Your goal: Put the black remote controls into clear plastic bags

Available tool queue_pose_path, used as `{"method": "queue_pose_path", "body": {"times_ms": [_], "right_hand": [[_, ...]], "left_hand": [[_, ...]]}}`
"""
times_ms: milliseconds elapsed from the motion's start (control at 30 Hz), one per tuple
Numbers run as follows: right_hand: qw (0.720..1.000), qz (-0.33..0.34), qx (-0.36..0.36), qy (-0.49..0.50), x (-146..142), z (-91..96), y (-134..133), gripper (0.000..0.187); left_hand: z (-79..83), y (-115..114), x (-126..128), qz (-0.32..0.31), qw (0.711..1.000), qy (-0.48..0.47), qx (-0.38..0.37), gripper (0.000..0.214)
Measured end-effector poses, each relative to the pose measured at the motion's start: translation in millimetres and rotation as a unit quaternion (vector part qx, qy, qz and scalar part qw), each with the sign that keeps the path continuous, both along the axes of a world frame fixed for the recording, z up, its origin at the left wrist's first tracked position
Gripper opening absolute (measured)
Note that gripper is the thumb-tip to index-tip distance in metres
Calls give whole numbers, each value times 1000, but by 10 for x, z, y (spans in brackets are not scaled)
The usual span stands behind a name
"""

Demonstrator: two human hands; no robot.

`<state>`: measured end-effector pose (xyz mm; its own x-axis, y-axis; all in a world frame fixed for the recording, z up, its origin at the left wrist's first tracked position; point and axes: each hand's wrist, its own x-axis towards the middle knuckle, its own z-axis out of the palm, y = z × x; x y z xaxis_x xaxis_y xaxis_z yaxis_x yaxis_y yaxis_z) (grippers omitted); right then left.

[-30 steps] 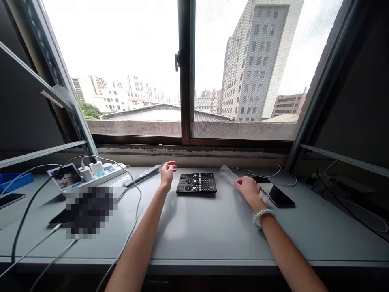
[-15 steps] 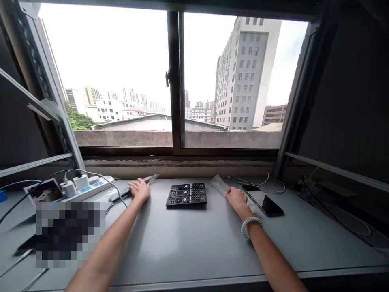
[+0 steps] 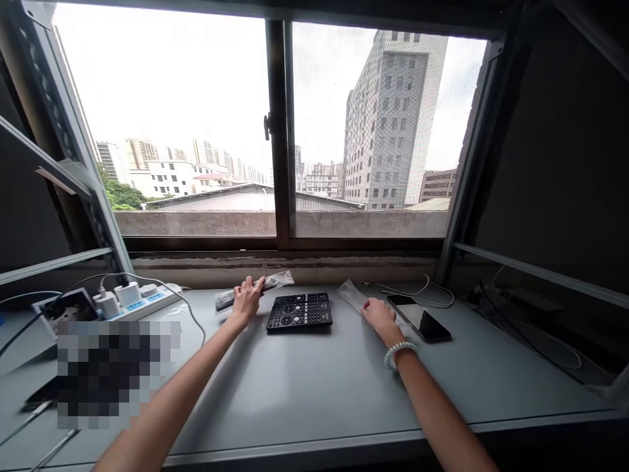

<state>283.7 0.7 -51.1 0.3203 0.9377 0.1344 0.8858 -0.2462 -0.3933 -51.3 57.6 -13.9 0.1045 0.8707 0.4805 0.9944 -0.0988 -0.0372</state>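
The two hands are well apart over the far half of the table (image 3: 295,400), one on either side of the remotes. The left hand (image 3: 247,301) is closed from above on a dark bagged item (image 3: 225,300), long and narrow in clear plastic; one end sticks out to the left of the fingers, and the loose end of the wrap extends to the right, behind the remotes. What lies under the palm is hidden. The right hand (image 3: 381,314) has its fingertips drawn together on a clear plastic sleeve (image 3: 350,295), which points away towards the window; the exact grip cannot be told. A beaded bracelet (image 3: 400,354) circles that wrist.

Between the hands sit three black remotes (image 3: 299,313), side by side in a close block, their long sides running across the table. They are just to the right of the left hand and a little farther from the right hand, touching neither.

Just right of the right hand lies a black phone (image 3: 420,319), with a white cable (image 3: 437,303) looped behind it. Far to the left stand a power strip (image 3: 152,304) with plugged-in chargers and, beside it, a picture (image 3: 66,311). The window (image 3: 282,244) is beyond the table.
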Motion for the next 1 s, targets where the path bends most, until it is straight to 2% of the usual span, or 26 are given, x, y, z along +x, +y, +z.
{"method": "queue_pose_path", "body": {"times_ms": [133, 200, 300, 433, 533, 700, 833, 1000], "right_hand": [[1000, 0, 0, 3, 14, 4, -13, 17], [1000, -1, 3, 3, 13, -4, -29, 17], [1000, 0, 17, 3, 13, -33, -59, 19], [999, -13, 33, 7, 6, -28, -85, 21], [996, -18, 81, 21, -31, 33, -96, 25], [973, 33, 205, 103, -170, 103, -126, 25], [960, 61, 244, 119, -292, 100, -166, 23], [951, 82, 257, 149, -383, 123, -195, 25]], "left_hand": [[34, -245, 454, -59, 982, -94, 155, 44], [29, -387, 666, -114, 966, -115, 202, 45], [-24, -548, 883, -218, 946, -95, 220, 46], [-161, -602, 920, -302, 930, -85, 193, 49], [-263, -578, 827, -303, 934, -101, 162, 49], [-318, -564, 713, -224, 950, -171, 134, 48], [-319, -578, 711, -225, 953, -159, 123, 46], [-345, -624, 745, -236, 957, -125, 113, 46]]}}
